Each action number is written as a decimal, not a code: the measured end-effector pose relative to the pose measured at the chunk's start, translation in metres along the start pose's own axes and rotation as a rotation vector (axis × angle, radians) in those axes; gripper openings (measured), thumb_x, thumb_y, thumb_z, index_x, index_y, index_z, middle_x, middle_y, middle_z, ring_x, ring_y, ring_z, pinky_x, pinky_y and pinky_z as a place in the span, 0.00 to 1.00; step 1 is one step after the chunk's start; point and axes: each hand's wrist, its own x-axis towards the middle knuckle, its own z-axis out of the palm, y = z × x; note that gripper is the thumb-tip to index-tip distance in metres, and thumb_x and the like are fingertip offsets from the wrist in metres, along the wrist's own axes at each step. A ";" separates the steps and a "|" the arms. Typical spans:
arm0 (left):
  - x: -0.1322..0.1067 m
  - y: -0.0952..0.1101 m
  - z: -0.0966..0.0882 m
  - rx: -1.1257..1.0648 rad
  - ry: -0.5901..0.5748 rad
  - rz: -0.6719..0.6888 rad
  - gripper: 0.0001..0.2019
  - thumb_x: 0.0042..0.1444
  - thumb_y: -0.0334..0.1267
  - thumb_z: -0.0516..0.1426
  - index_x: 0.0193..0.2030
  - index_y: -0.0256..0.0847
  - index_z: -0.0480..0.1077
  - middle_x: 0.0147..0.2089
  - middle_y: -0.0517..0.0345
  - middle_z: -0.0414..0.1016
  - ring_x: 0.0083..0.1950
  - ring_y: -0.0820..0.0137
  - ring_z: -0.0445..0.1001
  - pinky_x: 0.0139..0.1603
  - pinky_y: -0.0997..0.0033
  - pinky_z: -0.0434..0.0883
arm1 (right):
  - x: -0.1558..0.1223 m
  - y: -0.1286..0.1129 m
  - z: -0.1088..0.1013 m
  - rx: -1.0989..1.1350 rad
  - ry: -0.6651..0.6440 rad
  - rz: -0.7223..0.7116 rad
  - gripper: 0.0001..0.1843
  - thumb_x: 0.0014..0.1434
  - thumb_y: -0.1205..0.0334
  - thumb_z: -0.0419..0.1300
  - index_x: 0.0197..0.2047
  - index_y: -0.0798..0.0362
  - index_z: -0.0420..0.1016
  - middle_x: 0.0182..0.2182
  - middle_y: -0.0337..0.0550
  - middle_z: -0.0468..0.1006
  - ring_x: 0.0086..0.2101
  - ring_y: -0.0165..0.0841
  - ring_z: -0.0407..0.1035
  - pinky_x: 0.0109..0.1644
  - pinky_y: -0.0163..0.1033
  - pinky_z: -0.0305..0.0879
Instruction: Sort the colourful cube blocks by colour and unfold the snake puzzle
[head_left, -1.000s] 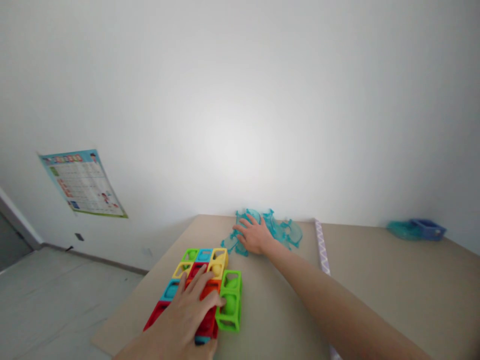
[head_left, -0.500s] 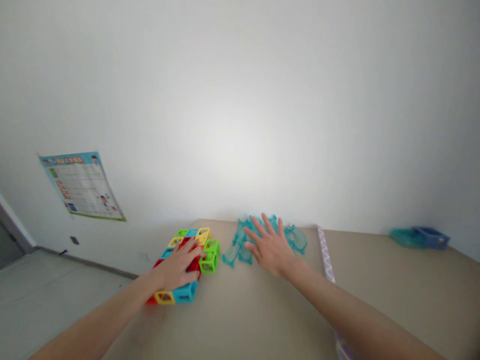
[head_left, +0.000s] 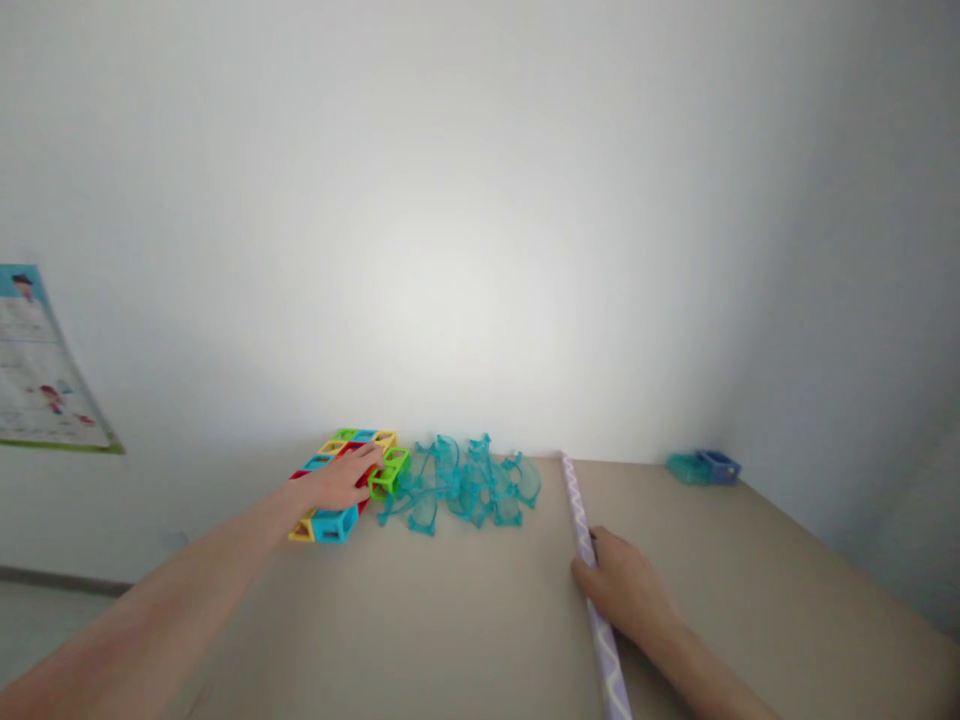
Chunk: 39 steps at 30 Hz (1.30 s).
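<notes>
My left hand (head_left: 346, 480) lies over a cluster of colourful frame-like plastic blocks (head_left: 337, 525), its fingers stretched across the top. The blocks are red, yellow, blue and green, and my hand hides some of them. Beside them on the table spreads a group of translucent teal plastic pieces (head_left: 457, 485), curved and irregular. My right hand (head_left: 626, 583) is closed around a long lilac strip (head_left: 579, 510) with a white zigzag pattern. Its thumb is on the left side of the strip and the other fingers are mostly hidden on the right.
The beige table (head_left: 465, 620) meets a white wall (head_left: 480, 250) at the back. At the far right stand a small dark blue basket (head_left: 718, 466) and a teal piece (head_left: 687, 468) touching it. A poster (head_left: 49, 370) hangs on the wall at left.
My right hand has left the teal pieces and taken hold of the lilac strip. My left hand stays on the blocks. The view has turned to the right.
</notes>
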 end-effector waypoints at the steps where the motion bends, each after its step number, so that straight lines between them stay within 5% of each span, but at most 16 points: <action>1: 0.002 0.002 -0.002 -0.008 -0.024 -0.003 0.15 0.44 0.31 0.53 0.42 0.41 0.68 0.52 0.51 0.70 0.57 0.56 0.67 0.57 0.59 0.63 | 0.003 0.000 -0.002 0.037 -0.009 0.036 0.14 0.54 0.64 0.50 0.40 0.58 0.72 0.38 0.60 0.78 0.41 0.48 0.73 0.45 0.48 0.64; 4: 0.002 0.023 -0.007 -0.002 0.059 -0.088 0.16 0.43 0.27 0.53 0.42 0.38 0.69 0.57 0.46 0.65 0.64 0.48 0.58 0.61 0.49 0.58 | 0.011 0.004 -0.010 0.266 -0.022 0.150 0.07 0.50 0.63 0.53 0.30 0.55 0.71 0.33 0.57 0.77 0.41 0.50 0.73 0.44 0.49 0.64; 7: -0.006 0.068 0.002 -0.084 0.524 -0.201 0.22 0.47 0.24 0.49 0.51 0.37 0.65 0.58 0.44 0.62 0.66 0.50 0.55 0.64 0.47 0.55 | 0.012 0.009 -0.017 0.465 -0.078 0.195 0.07 0.51 0.62 0.51 0.27 0.53 0.68 0.27 0.50 0.76 0.34 0.44 0.74 0.37 0.45 0.67; 8: -0.010 0.086 0.010 -0.097 0.576 -0.203 0.21 0.49 0.24 0.48 0.51 0.38 0.64 0.57 0.45 0.62 0.64 0.54 0.57 0.65 0.50 0.56 | 0.010 0.009 -0.019 0.569 -0.113 0.208 0.08 0.53 0.62 0.50 0.28 0.53 0.68 0.25 0.47 0.75 0.30 0.41 0.74 0.34 0.43 0.68; 13: -0.026 0.163 0.059 -0.116 0.439 -0.069 0.18 0.52 0.29 0.52 0.51 0.41 0.66 0.53 0.45 0.65 0.61 0.52 0.60 0.62 0.46 0.60 | -0.001 -0.007 -0.031 1.522 -0.294 0.316 0.05 0.55 0.62 0.56 0.35 0.55 0.69 0.22 0.40 0.70 0.21 0.29 0.66 0.26 0.33 0.69; 18: -0.018 0.176 0.072 -0.002 0.426 0.069 0.14 0.54 0.30 0.51 0.46 0.40 0.70 0.53 0.44 0.67 0.63 0.50 0.57 0.65 0.41 0.53 | -0.010 -0.022 -0.035 1.877 -0.417 0.088 0.13 0.56 0.64 0.60 0.45 0.56 0.72 0.30 0.38 0.69 0.19 0.21 0.58 0.20 0.26 0.66; 24: -0.026 0.176 0.060 -0.333 0.534 0.141 0.22 0.59 0.39 0.52 0.60 0.42 0.61 0.55 0.45 0.68 0.61 0.55 0.61 0.64 0.48 0.57 | -0.026 -0.030 -0.033 1.819 -0.817 -0.182 0.21 0.53 0.62 0.65 0.50 0.54 0.69 0.30 0.33 0.64 0.16 0.16 0.47 0.11 0.21 0.52; 27: -0.034 0.185 0.062 -0.819 0.498 0.195 0.38 0.57 0.46 0.55 0.70 0.45 0.40 0.54 0.47 0.70 0.58 0.57 0.66 0.60 0.48 0.63 | -0.038 -0.040 -0.027 1.663 -0.941 -0.240 0.24 0.54 0.61 0.64 0.53 0.53 0.66 0.31 0.34 0.66 0.15 0.17 0.51 0.12 0.25 0.59; 29: -0.034 0.191 0.063 -1.220 0.450 0.137 0.45 0.57 0.48 0.57 0.71 0.47 0.29 0.46 0.51 0.74 0.47 0.60 0.74 0.49 0.53 0.72 | -0.044 -0.045 -0.021 1.571 -1.029 -0.259 0.28 0.53 0.61 0.64 0.56 0.52 0.62 0.31 0.34 0.67 0.15 0.18 0.56 0.14 0.26 0.62; 33: -0.027 0.193 0.056 -1.724 0.488 -0.045 0.48 0.51 0.43 0.64 0.70 0.52 0.36 0.36 0.60 0.74 0.30 0.71 0.74 0.30 0.70 0.74 | -0.048 -0.042 -0.019 1.335 -1.191 -0.294 0.38 0.47 0.59 0.68 0.58 0.47 0.57 0.28 0.32 0.69 0.17 0.22 0.64 0.21 0.29 0.64; 35: -0.024 0.185 0.050 -1.798 0.609 -0.072 0.45 0.49 0.41 0.65 0.68 0.53 0.44 0.36 0.61 0.75 0.32 0.71 0.75 0.32 0.71 0.74 | -0.044 -0.034 -0.027 1.084 -1.081 -0.371 0.28 0.52 0.57 0.64 0.55 0.49 0.61 0.27 0.34 0.70 0.20 0.26 0.67 0.26 0.34 0.66; 36: -0.023 0.180 0.048 -1.794 0.649 -0.074 0.43 0.49 0.41 0.66 0.68 0.53 0.46 0.38 0.60 0.76 0.34 0.70 0.77 0.34 0.70 0.75 | -0.039 -0.029 -0.031 0.919 -0.926 -0.421 0.20 0.57 0.56 0.60 0.51 0.50 0.65 0.29 0.37 0.72 0.23 0.28 0.68 0.30 0.37 0.67; 39: -0.022 0.166 0.046 -1.699 0.668 -0.081 0.39 0.50 0.41 0.65 0.66 0.50 0.50 0.41 0.56 0.77 0.40 0.66 0.78 0.42 0.63 0.76 | -0.007 -0.016 -0.036 0.375 -0.118 -0.536 0.11 0.61 0.65 0.54 0.48 0.51 0.70 0.40 0.46 0.75 0.40 0.38 0.70 0.46 0.44 0.64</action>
